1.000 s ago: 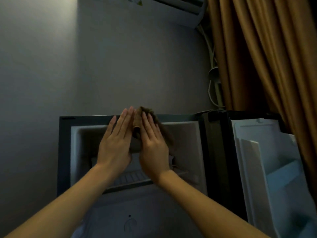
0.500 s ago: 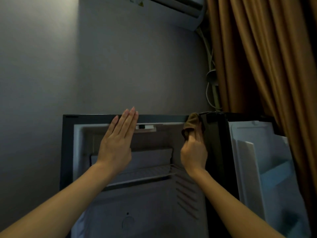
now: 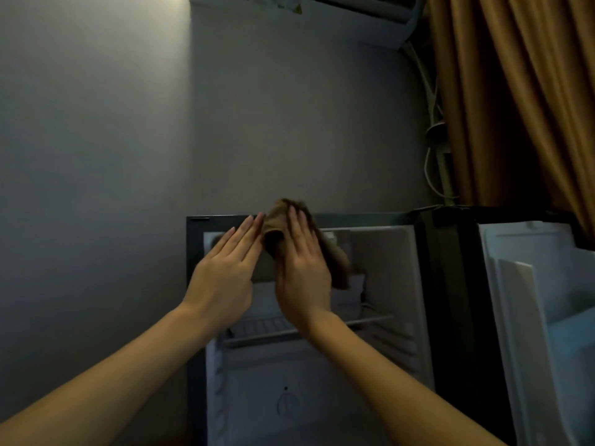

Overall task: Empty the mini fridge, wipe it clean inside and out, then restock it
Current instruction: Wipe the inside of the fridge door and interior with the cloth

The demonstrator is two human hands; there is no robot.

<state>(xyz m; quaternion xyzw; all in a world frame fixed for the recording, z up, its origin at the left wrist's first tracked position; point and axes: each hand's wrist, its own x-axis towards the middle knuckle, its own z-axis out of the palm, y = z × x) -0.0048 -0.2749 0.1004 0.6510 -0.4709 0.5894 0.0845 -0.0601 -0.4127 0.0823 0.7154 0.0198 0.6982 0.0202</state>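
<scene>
Right hand flat, pressing cloth to fridge top edge; left hand flat, just beside it, holding nothing

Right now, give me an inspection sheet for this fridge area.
Surface: fridge top edge, with the cloth pressed on it.
Job's things: fridge open, door swung right, wire shelf inside.
Clutter: nothing seen.
Hands: left hand has straight fingers at the top edge, beside the cloth. Right hand presses the cloth.
Cables: white cable loops beside the curtain.
Surroundings: grey wall, air conditioner above.
</scene>
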